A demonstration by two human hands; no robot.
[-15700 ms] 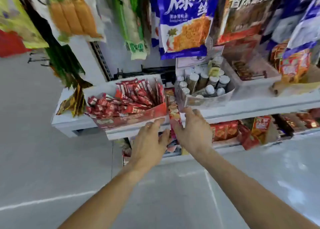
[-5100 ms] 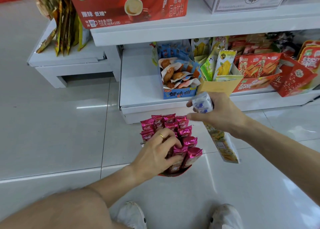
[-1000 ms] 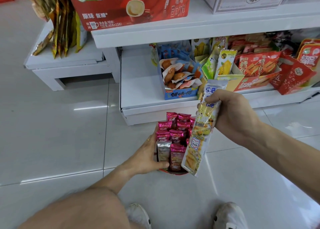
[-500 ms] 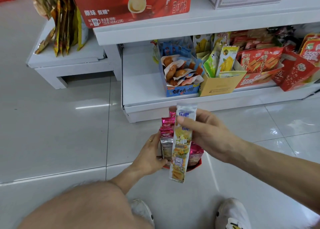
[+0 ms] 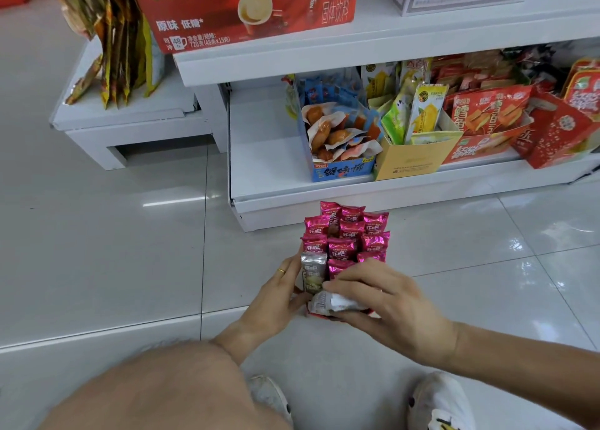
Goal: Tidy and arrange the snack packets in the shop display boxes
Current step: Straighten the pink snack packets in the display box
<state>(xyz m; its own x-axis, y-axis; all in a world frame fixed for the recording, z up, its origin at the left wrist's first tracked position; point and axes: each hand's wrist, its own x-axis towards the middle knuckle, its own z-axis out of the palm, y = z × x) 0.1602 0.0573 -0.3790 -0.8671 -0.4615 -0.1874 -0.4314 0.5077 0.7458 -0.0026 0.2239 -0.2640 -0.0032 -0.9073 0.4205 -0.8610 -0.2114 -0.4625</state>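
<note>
At the centre of the frame a small red display box [image 5: 319,315] is held above the floor, packed with upright magenta snack packets [image 5: 347,234], each printed with two white Chinese characters. At the lower left of the bunch stands one silver packet [image 5: 313,272] with the same characters. The left hand [image 5: 276,299], with a gold ring [image 5: 281,271] on one finger, grips the box's left side, its fingers curled around it beside the silver packet. The right hand [image 5: 386,306] lies over the near end of the box, thumb and fingers curled round a white-ended packet [image 5: 334,303] that it presses down among the others.

In the upper part of the frame a white shelf [image 5: 406,30] carries a large red Nescafé carton [image 5: 246,7] reading "1+2", with a coffee cup picture and "48" on it. On the lower shelf [image 5: 266,169], right of centre, a blue box [image 5: 342,169] with yellow Chinese lettering holds orange-and-white sachets. Just beside it a plain yellow box [image 5: 412,160] holds green and yellow corn-printed packets [image 5: 422,114]. Further right are red boxes [image 5: 487,121] with white Chinese text.

At upper left, gold and brown foil packets [image 5: 113,49] hang over a low white stand [image 5: 130,121]. The floor [image 5: 97,234] is glossy pale tile with grey joints and light reflections. A bare knee [image 5: 146,390] and two white shoes [image 5: 441,400] fill the lower edge.
</note>
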